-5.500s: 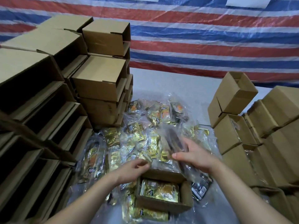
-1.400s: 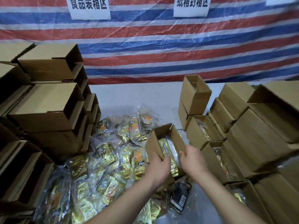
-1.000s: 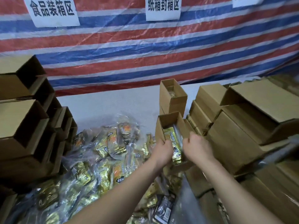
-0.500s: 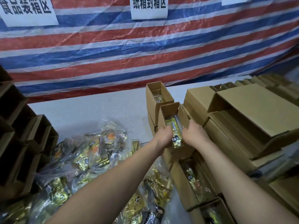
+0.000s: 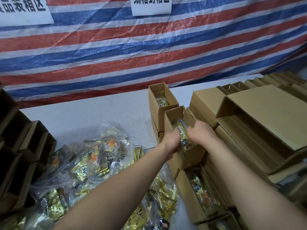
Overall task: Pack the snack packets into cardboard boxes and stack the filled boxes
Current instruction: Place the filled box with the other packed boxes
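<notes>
I hold a small open cardboard box (image 5: 193, 155) filled with gold snack packets (image 5: 181, 135) over the row of filled boxes on the right. My left hand (image 5: 172, 141) grips its left wall and my right hand (image 5: 200, 132) grips its right wall. It sits on top of a lower filled box (image 5: 191, 195), just in front of another open filled box (image 5: 157, 103). A heap of loose gold snack packets (image 5: 93, 165) in clear wrap lies on the white table (image 5: 93, 117) at the lower left.
Empty open boxes (image 5: 25, 151) are stacked along the left edge. Larger cardboard boxes (image 5: 265, 123) are piled at the right, tight against the filled row. A red, white and blue striped tarp (image 5: 149, 50) with paper signs hangs behind the table.
Both hands lifted the filled box from in front of me and carried it right and away onto the row of filled boxes. My view turned right with it.
</notes>
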A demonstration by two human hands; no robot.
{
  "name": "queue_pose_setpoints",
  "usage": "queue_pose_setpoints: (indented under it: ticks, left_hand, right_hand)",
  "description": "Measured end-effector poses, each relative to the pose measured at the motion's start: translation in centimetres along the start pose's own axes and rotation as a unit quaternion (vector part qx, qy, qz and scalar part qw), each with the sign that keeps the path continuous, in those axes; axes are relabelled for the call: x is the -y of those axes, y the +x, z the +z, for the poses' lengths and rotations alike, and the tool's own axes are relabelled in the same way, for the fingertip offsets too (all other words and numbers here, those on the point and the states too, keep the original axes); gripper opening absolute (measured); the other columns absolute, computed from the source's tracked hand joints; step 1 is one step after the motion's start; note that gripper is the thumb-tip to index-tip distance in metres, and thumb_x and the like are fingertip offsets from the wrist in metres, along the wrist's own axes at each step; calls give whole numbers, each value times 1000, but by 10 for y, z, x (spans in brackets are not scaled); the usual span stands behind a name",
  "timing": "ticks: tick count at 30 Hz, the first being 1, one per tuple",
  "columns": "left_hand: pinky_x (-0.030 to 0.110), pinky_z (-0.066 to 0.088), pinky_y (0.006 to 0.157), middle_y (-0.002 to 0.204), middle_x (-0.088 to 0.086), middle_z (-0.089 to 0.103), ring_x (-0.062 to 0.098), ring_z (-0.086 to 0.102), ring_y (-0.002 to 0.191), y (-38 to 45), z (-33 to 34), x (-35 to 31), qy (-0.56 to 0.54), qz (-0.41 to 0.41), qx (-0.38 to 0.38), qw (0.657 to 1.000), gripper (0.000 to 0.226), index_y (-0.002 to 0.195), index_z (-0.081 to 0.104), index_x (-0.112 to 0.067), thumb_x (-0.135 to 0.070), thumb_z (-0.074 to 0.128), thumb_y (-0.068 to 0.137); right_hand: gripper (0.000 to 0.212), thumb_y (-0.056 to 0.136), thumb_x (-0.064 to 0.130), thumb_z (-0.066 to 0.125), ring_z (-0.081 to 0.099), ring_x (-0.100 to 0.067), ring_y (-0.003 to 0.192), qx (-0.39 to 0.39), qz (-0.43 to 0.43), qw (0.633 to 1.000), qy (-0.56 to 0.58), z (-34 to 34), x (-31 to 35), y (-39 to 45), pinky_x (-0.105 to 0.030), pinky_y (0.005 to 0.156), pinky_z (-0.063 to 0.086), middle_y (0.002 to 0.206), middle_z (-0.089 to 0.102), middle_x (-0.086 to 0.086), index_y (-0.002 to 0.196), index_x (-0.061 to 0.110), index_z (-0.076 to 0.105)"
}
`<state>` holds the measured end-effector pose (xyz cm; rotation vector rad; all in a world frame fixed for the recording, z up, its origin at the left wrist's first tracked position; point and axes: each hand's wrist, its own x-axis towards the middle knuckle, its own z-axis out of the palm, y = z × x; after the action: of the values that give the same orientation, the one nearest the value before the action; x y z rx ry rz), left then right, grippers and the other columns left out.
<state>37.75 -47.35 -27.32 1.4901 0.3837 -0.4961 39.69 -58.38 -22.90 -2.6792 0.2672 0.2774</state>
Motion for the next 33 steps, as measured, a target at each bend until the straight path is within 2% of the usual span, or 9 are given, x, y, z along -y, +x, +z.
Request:
queue_pose_setpoints:
  ticks: [3, 7, 10, 12, 15, 18, 23, 29, 33]
  left_hand:
    - [29, 48, 74, 102, 5, 68, 14, 63, 88, 9, -1, -1, 8, 0, 2, 1000, 49, 136, 53, -5, -38, 43, 101]
    - [42, 44, 106, 140, 16, 56, 29, 54, 127, 14, 1, -6, 24, -9, 3, 1000, 55, 147, 40, -4, -37, 36, 103]
    - [31, 46, 84, 117, 10, 66, 18, 62, 98, 16, 2, -9, 16, -3, 7, 1000, 47, 138, 50, -6, -34, 37, 103]
    - [30, 44, 81, 111, 9, 66, 15, 62, 92, 17, 2, -11, 12, -5, 4, 1000, 44, 135, 52, -7, -32, 35, 103]
    - [36, 44, 98, 126, 12, 64, 23, 60, 113, 21, 5, -11, 19, -9, -2, 1000, 49, 140, 49, -7, -34, 34, 103]
    - [46, 37, 114, 145, 16, 52, 31, 49, 133, 22, 9, -10, 22, -21, -12, 999, 56, 149, 40, -7, -40, 33, 103]
    - [45, 37, 112, 143, 19, 52, 35, 47, 134, 19, 9, -7, 27, -12, -19, 999, 58, 146, 43, -4, -41, 35, 102]
    - [44, 35, 115, 154, 11, 41, 30, 40, 140, 11, 4, -6, 21, -8, -18, 1000, 72, 154, 30, -9, -54, 43, 99]
    - [45, 31, 115, 160, 8, 31, 29, 32, 146, -2, -2, -5, 18, -13, -8, 1000, 78, 157, 22, -11, -59, 42, 98]
  right_hand:
    - [52, 102, 30, 46, 56, -34, 122, 0, 4, 1000, -1, 1, 1, 5, -39, 93, 47, 138, 55, -17, 147, 5, 38]
    - [52, 101, 30, 46, 57, -34, 119, 1, -2, 1000, 7, -1, 2, 11, -40, 92, 47, 135, 56, -17, 146, 5, 38]
    - [51, 101, 29, 46, 58, -34, 117, -2, -3, 1000, 4, -2, 1, 14, -40, 89, 47, 134, 57, -18, 145, 4, 38]
    - [49, 101, 28, 45, 59, -35, 115, -6, -8, 1000, -4, -2, 1, 15, -39, 88, 48, 132, 58, -19, 143, 3, 40]
    - [44, 102, 24, 44, 59, -35, 114, -9, -14, 1000, -22, -2, 2, 18, -40, 88, 49, 132, 57, -20, 139, 0, 41]
    - [37, 102, 23, 46, 61, -35, 108, -15, -19, 999, -47, 2, 1, 20, -36, 76, 47, 126, 60, -19, 131, 0, 46]
    - [36, 100, 24, 53, 61, -38, 111, -41, -25, 996, -78, 8, 0, 22, -33, 72, 40, 125, 61, -20, 125, -1, 47]
    - [38, 99, 25, 55, 60, -38, 112, -64, -38, 993, -89, 11, 0, 23, -36, 73, 40, 126, 57, -19, 127, 1, 44]
    - [44, 99, 26, 54, 57, -37, 118, -71, -49, 992, -90, 11, -1, 19, -40, 86, 48, 133, 52, -19, 134, 1, 42]
